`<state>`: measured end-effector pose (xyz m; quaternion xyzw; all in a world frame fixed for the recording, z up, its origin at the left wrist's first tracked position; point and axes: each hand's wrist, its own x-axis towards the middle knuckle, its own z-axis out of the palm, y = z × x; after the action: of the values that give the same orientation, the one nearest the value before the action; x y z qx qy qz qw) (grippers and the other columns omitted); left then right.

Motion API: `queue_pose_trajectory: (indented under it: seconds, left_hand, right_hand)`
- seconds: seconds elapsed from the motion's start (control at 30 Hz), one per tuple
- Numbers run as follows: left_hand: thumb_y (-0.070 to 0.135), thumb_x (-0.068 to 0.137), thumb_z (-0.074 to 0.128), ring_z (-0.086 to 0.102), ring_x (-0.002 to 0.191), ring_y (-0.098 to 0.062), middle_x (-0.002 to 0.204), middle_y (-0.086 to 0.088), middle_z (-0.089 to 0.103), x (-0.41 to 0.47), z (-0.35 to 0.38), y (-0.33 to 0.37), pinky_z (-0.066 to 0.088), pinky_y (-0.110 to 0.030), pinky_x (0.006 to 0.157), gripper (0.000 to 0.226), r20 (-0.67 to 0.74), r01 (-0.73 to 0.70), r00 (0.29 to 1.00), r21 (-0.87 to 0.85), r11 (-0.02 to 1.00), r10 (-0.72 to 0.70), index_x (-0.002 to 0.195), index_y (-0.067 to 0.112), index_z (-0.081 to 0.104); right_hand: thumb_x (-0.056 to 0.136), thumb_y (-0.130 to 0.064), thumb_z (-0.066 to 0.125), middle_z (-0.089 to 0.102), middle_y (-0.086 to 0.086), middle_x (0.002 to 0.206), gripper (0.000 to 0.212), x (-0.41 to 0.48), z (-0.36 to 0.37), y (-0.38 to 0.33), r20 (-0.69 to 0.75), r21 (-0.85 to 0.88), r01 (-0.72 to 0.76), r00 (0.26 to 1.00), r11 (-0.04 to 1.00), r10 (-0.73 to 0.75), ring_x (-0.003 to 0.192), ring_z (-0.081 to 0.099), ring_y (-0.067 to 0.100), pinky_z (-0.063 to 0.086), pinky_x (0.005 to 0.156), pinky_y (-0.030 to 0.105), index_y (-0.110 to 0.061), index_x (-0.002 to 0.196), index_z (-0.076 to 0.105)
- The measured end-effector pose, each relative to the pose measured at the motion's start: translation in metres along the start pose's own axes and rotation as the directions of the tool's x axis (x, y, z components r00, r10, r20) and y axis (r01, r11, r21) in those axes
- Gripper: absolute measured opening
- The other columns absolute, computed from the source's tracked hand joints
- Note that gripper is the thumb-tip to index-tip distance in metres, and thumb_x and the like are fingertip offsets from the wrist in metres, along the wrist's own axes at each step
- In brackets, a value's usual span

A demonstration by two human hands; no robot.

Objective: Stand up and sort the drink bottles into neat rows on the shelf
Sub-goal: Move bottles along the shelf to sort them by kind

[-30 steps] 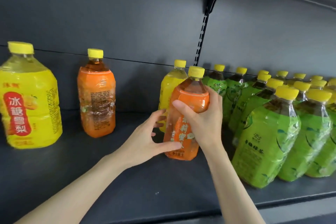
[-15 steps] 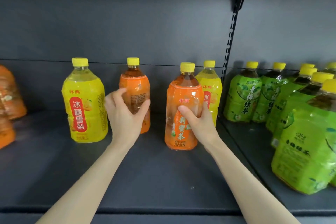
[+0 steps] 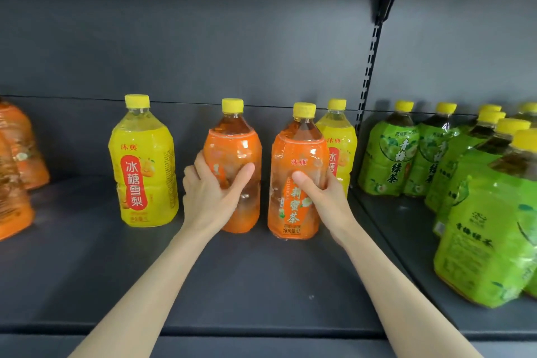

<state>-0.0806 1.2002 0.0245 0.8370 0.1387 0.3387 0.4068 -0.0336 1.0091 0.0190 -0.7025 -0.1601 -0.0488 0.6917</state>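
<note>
Both arms reach forward, left hand [image 3: 209,200] gripping the left orange bottle [image 3: 232,145], right hand [image 3: 327,201] the right orange bottle [image 3: 299,151].

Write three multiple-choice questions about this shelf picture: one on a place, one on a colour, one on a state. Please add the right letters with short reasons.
1. Where does the rightmost yellow bottle stand?
A. Lying on its side
B. Just behind the right orange bottle, which the right hand grips
C. On top of another bottle
2. What colour are the caps of the green bottles?
A. Red
B. White
C. Yellow
3. What is the left hand doing?
A. Gripping the left orange bottle
B. Resting flat, holding nothing
C. Pointing upward
Answers: 1 B, the orange bottle partly hides it; 2 C, every visible cap is yellow; 3 A, thumb and fingers curl round the bottle.
</note>
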Motion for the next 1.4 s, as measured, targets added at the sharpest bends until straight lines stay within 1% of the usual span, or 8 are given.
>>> queue_pose_trajectory:
  seconds: [0.13, 0.27, 0.33, 0.5, 0.73, 0.97, 1.1, 1.4]
  left_hand:
    - [0.085, 0.061, 0.051, 0.043, 0.124, -0.021, 0.135, -0.005, 0.037, -0.009, -0.01, -0.001, 0.041, -0.035, 0.093, 0.102, 0.109, 0.032, 0.994, -0.118, 0.993, -0.019, 0.139, 0.022, 0.032]
    - [0.069, 0.057, 0.057, 0.054, 0.087, 0.0, 0.115, 0.012, 0.051, -0.01, -0.003, 0.012, 0.044, -0.017, 0.065, 0.081, 0.237, 0.167, 0.969, -0.398, 0.902, -0.075, 0.126, 0.034, 0.037]
    - [0.068, 0.057, 0.057, 0.052, 0.084, -0.002, 0.111, 0.013, 0.051, -0.015, -0.001, 0.013, 0.043, -0.019, 0.067, 0.073, 0.218, 0.179, 0.972, -0.436, 0.882, -0.089, 0.12, 0.037, 0.037]
    - [0.073, 0.054, 0.058, 0.056, 0.09, -0.005, 0.105, 0.016, 0.056, -0.045, -0.006, 0.023, 0.047, -0.031, 0.077, 0.068, 0.155, 0.135, 0.986, -0.5, 0.856, -0.065, 0.113, 0.042, 0.04]
    - [0.092, 0.036, 0.06, 0.065, 0.088, -0.008, 0.1, 0.017, 0.065, -0.117, -0.025, 0.063, 0.051, -0.029, 0.068, 0.076, 0.218, 0.155, 0.976, -0.597, 0.787, -0.026, 0.1, 0.052, 0.053]
    - [0.089, 0.032, 0.065, 0.069, 0.08, -0.001, 0.092, 0.021, 0.071, -0.201, -0.006, 0.144, 0.051, -0.026, 0.061, 0.07, 0.339, 0.147, 0.931, -0.691, 0.708, 0.138, 0.091, 0.053, 0.061]
    - [0.088, 0.032, 0.067, 0.07, 0.082, -0.003, 0.093, 0.018, 0.072, -0.275, 0.03, 0.192, 0.051, -0.031, 0.065, 0.069, 0.411, 0.213, 0.896, -0.73, 0.649, 0.168, 0.091, 0.052, 0.063]
    - [0.083, 0.041, 0.068, 0.069, 0.085, -0.007, 0.093, 0.013, 0.073, -0.427, 0.121, 0.308, 0.051, -0.036, 0.076, 0.067, 0.554, 0.283, 0.786, -0.718, 0.636, 0.276, 0.096, 0.045, 0.064]
  right_hand:
    - [0.046, -0.069, 0.074, 0.07, -0.024, 0.093, 0.068, -0.004, -0.001, -0.004, 0.025, 0.056, -0.031, 0.999, 0.998, 0.029, 0.085, 0.069, -0.006, 0.053, 0.058, 0.013, -0.044, 0.105, 0.052]
    - [0.048, -0.071, 0.078, 0.068, -0.011, 0.116, 0.087, -0.014, -0.004, -0.01, 0.09, 0.08, -0.081, 0.993, 0.993, 0.074, 0.103, 0.068, 0.009, 0.055, 0.086, 0.031, -0.039, 0.124, 0.049]
    - [0.051, -0.069, 0.078, 0.067, -0.008, 0.12, 0.095, -0.022, -0.006, -0.013, 0.089, 0.085, -0.101, 0.992, 0.991, 0.094, 0.108, 0.066, 0.013, 0.053, 0.094, 0.038, -0.034, 0.134, 0.046]
    - [0.058, -0.059, 0.079, 0.073, -0.011, 0.107, 0.074, -0.056, -0.015, -0.022, 0.041, 0.161, -0.094, 0.995, 0.982, 0.089, 0.097, 0.071, 0.01, 0.058, 0.075, 0.027, -0.035, 0.122, 0.052]
    - [0.053, -0.07, 0.071, 0.075, -0.002, 0.097, 0.074, -0.137, -0.051, -0.048, -0.176, 0.122, -0.016, 0.984, 0.992, 0.037, 0.088, 0.073, 0.016, 0.059, 0.08, 0.038, -0.024, 0.11, 0.062]
    - [0.059, -0.066, 0.07, 0.076, 0.004, 0.094, 0.066, -0.225, -0.151, -0.079, -0.367, 0.067, 0.063, 0.93, 0.996, -0.034, 0.088, 0.073, 0.022, 0.059, 0.08, 0.041, -0.018, 0.104, 0.069]
    - [0.058, -0.069, 0.068, 0.077, 0.003, 0.09, 0.066, -0.287, -0.23, -0.089, -0.443, -0.01, 0.027, 0.896, 1.0, -0.028, 0.084, 0.074, 0.021, 0.059, 0.075, 0.038, -0.018, 0.099, 0.07]
    - [0.053, -0.073, 0.066, 0.075, 0.009, 0.084, 0.07, -0.406, -0.408, -0.102, -0.644, -0.091, -0.089, 0.765, 0.992, 0.009, 0.078, 0.073, 0.028, 0.058, 0.08, 0.053, -0.014, 0.09, 0.07]
